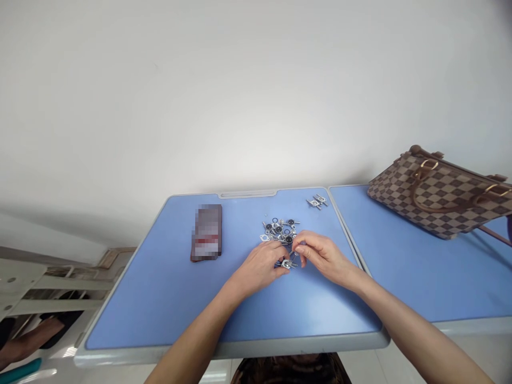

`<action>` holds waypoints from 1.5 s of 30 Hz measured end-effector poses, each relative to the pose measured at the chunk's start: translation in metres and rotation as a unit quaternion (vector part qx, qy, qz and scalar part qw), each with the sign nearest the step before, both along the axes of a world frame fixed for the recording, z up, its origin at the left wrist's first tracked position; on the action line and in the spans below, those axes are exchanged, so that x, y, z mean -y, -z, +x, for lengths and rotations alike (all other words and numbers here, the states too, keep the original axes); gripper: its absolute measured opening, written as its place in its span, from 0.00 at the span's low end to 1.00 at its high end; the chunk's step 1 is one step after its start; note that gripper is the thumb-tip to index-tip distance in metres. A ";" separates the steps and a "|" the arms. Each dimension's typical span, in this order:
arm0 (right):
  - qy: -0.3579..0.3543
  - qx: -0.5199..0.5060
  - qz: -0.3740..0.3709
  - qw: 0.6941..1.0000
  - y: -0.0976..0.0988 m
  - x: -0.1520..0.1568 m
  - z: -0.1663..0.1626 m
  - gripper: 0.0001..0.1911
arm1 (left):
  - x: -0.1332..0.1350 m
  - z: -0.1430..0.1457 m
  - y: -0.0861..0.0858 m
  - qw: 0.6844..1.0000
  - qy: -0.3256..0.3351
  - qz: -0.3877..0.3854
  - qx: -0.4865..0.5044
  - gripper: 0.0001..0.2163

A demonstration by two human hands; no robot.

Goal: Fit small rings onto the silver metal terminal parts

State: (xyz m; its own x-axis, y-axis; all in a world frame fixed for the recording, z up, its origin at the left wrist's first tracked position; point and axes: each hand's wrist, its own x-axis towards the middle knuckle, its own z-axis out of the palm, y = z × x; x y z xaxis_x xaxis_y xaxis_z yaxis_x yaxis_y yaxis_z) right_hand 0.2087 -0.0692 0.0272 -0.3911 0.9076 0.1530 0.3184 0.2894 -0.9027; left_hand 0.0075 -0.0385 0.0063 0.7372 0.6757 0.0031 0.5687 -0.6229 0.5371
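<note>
My left hand (264,265) is closed around a small metal assembly (285,264), a flat plate with pins or bolts sticking out. Close beside it on the right, my right hand (318,253) pinches with thumb and forefinger; whatever lies between the fingertips is too small to make out. Just beyond both hands spreads a pile of loose hardware (276,230): screws, flat metal plates, black round caps and dark rings. Farther back on the right lie a few similar metal assemblies (317,201), apart from the pile.
The blue table (152,298) has a grey rim and meets a second blue table (432,277) on the right. A phone (207,233) lies at the left. On the second table stands a brown checkered handbag (448,194). Another person's limb (34,338) shows at lower left.
</note>
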 end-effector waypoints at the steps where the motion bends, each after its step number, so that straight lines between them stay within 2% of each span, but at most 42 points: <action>1: -0.001 0.005 0.004 1.000 0.001 0.000 0.000 0.09 | 0.000 0.000 0.000 1.000 -0.002 -0.002 -0.002 0.07; 14: 0.003 -0.031 0.009 0.999 0.002 -0.001 0.000 0.10 | -0.001 0.001 -0.001 1.000 -0.004 -0.003 0.002 0.06; 30: -0.011 0.001 0.052 0.999 0.008 -0.001 0.000 0.09 | -0.001 0.001 0.001 1.000 -0.005 -0.001 0.001 0.06; 36: -0.034 0.023 0.074 0.996 0.003 0.003 -0.001 0.08 | 0.000 0.001 -0.002 1.000 -0.006 -0.005 -0.009 0.06; 40: 0.012 0.020 0.063 0.998 0.006 0.005 -0.003 0.10 | 0.001 0.003 -0.003 1.000 -0.003 -0.016 -0.005 0.05; 42: 0.019 0.035 0.079 0.996 0.007 0.003 -0.003 0.07 | 0.001 0.003 -0.002 1.000 -0.006 -0.024 -0.004 0.06; 45: -0.016 0.054 0.135 0.989 0.003 0.001 -0.001 0.10 | 0.001 0.004 0.000 0.999 -0.009 -0.032 0.001 0.06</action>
State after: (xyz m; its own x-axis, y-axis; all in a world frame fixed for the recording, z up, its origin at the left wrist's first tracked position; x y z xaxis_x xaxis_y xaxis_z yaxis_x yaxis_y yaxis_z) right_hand 0.2078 -0.0697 0.0242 -0.4473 0.8256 0.3440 0.3959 0.5276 -0.7516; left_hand 0.0113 -0.0391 0.0063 0.7252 0.6875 -0.0382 0.5779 -0.5776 0.5765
